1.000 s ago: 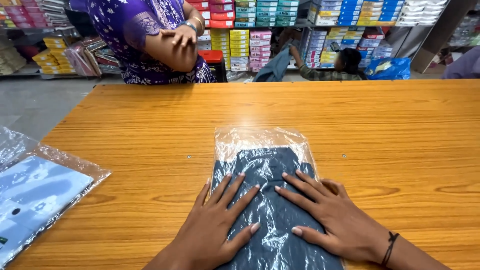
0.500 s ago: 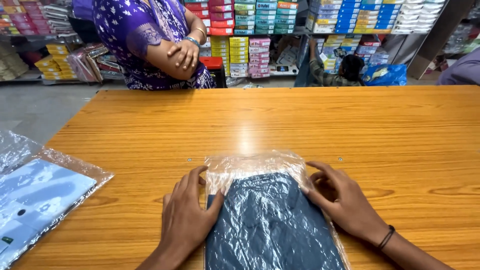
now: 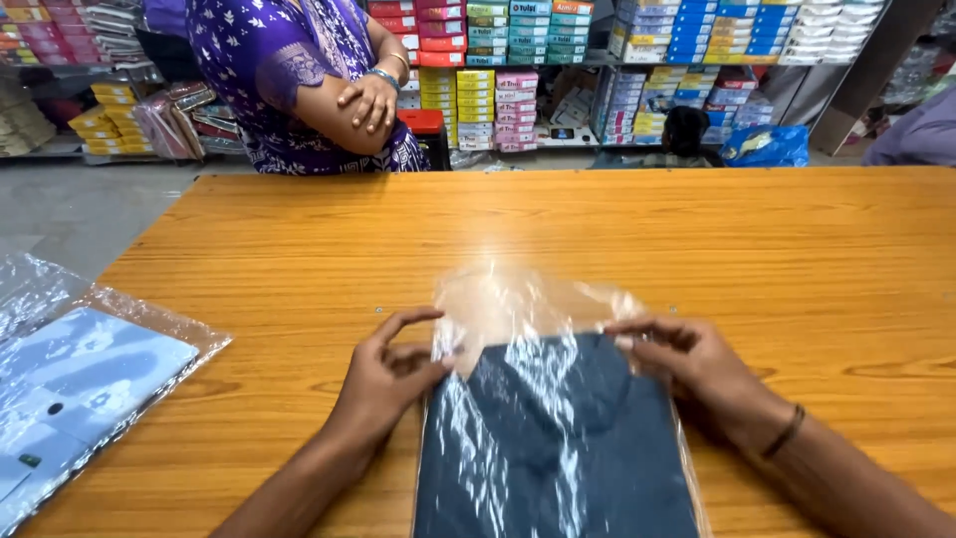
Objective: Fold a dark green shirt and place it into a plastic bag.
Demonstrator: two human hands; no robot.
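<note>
A folded dark garment [image 3: 558,448] lies flat on the wooden counter [image 3: 697,249], enclosed in a clear plastic bag [image 3: 528,309]. The bag sits at the near edge of the counter, directly in front of the person, with its open, empty end pointing away from them.

The 2 hands work at opposite sides of the bag, level with the garment's far edge. The left hand [image 3: 388,379] pinches the plastic at the left side between thumb and curled fingers. The right hand [image 3: 697,369] grips the film at the right side, fingertips pressed onto it at the garment's upper corner. Both hands are closed on the plastic, not on the cloth itself. This 2-sided hold appears to keep the loose film taut and square across the garment, so that the empty flap beyond the garment's far edge lies free and uncreased.

A second bagged garment [image 3: 80,389], pale blue with a printed pattern, lies at the left edge of the counter, well apart from the hands.

Another person in a purple patterned dress [image 3: 289,80] stands at the far side of the counter, arms folded. Shelves of stacked boxed goods [image 3: 558,50] line the background.
</note>
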